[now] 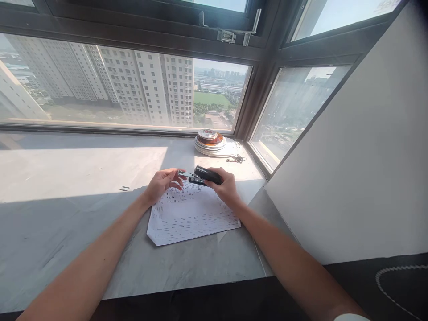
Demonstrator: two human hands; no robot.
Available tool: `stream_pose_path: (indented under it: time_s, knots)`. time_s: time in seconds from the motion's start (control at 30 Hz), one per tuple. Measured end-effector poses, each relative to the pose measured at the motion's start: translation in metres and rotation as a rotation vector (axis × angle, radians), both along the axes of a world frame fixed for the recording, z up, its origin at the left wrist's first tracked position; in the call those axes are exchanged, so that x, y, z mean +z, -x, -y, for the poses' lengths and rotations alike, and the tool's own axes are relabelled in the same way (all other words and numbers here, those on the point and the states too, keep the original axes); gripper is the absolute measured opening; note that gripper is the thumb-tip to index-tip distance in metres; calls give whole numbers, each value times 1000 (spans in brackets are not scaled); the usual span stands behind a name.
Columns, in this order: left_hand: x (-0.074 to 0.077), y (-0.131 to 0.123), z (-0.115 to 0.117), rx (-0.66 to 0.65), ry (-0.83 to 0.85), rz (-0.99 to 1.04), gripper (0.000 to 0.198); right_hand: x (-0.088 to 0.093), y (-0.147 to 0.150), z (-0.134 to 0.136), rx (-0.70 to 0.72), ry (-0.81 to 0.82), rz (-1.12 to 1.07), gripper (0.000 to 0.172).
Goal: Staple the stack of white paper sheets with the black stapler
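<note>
A black stapler (pixel 207 174) is held above the papers, its metal part sticking out toward the left. My right hand (pixel 227 183) is wrapped round the stapler's black body. My left hand (pixel 163 183) pinches the end of the metal slide (pixel 186 174) that extends from the stapler. Whether staples lie in the slide is too small to tell. Under both hands lies a stack of white paper sheets (pixel 197 218), marked with handwriting near the top and many short dashes lower down. Two small staple strips (pixel 124 188) rest on the sill, left of my left hand.
A pile of plates and lids (pixel 210 143) stands at the back near the window corner, with a small dark tangled item (pixel 236 159) beside it. The grey marble sill (pixel 83 223) ends at a front edge. A white wall (pixel 361 169) slants along the right.
</note>
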State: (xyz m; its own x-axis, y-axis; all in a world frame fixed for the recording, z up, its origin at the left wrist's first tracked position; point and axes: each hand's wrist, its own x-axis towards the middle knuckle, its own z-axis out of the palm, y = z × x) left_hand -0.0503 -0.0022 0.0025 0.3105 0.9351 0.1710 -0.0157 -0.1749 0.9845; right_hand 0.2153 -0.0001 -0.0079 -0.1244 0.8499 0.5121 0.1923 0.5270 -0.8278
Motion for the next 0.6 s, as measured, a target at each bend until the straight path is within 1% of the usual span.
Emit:
stream_pose_path:
  time_s: [0.13, 0.23, 0.33, 0.47, 0.53, 0.6]
  knots:
    - [1, 0, 2, 1, -87, -143, 42, 3, -5, -1, 131, 41, -24, 37]
    - [0, -1, 2, -10, -128, -227, 42, 6, -3, 3, 188, 31, -10, 38]
    - [-3, -3, 3, -54, -149, -244, 40, 8, 1, 7, 242, -8, 55, 38]
    - [-6, -2, 5, -167, -127, -290, 36, 9, 2, 10, 319, -63, 169, 34]
    - [-6, -1, 5, -184, -129, -284, 36, 9, 2, 11, 349, -62, 180, 36]
    - [-7, 0, 5, -167, -149, -272, 35, 8, 2, 11, 366, -54, 167, 39]
